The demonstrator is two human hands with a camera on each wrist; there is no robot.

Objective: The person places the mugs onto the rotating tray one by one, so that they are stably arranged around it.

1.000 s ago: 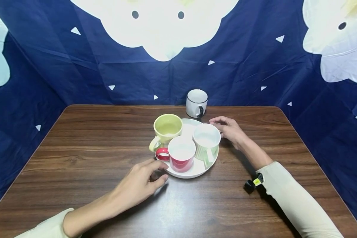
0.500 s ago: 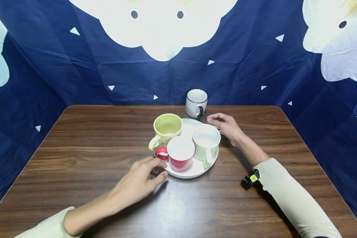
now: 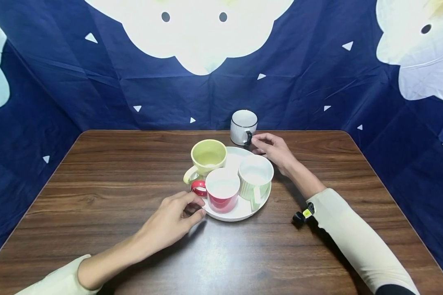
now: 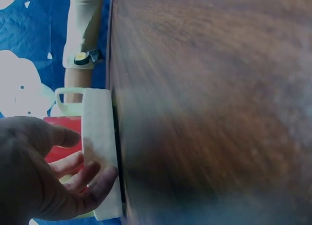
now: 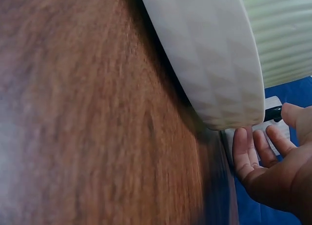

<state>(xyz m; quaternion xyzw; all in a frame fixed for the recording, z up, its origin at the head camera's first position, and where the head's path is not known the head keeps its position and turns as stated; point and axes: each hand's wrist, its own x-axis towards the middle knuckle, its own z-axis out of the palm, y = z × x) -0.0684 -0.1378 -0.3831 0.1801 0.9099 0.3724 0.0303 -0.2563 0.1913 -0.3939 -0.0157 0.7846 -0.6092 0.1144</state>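
Observation:
A white round tray (image 3: 233,218) with a faceted side bears a yellow-green mug (image 3: 208,155), a red mug (image 3: 223,201) with a pale inside, and a ribbed light-green mug (image 3: 249,184). My left hand (image 3: 170,219) is at the tray's left front edge, its relaxed fingers (image 4: 104,183) against the tray's side in the left wrist view. Behind the tray stands a white ribbed mug (image 3: 239,132) with a black rim and handle (image 3: 248,138). My right hand (image 3: 276,152) reaches past the tray, thumb and fingertips right at that handle, fingers apart in the right wrist view.
Everything stands on a brown wooden table (image 3: 114,172). A dark blue cloth (image 3: 162,94) with white cloud shapes hangs close behind it and along both sides. A small black device with a yellow label (image 3: 307,213) is on my right sleeve.
My right hand has moved from beside the light-green mug, away and leftward, to the white mug's black handle. My left hand has stayed almost in place at the tray; the red mug has shifted slightly left.

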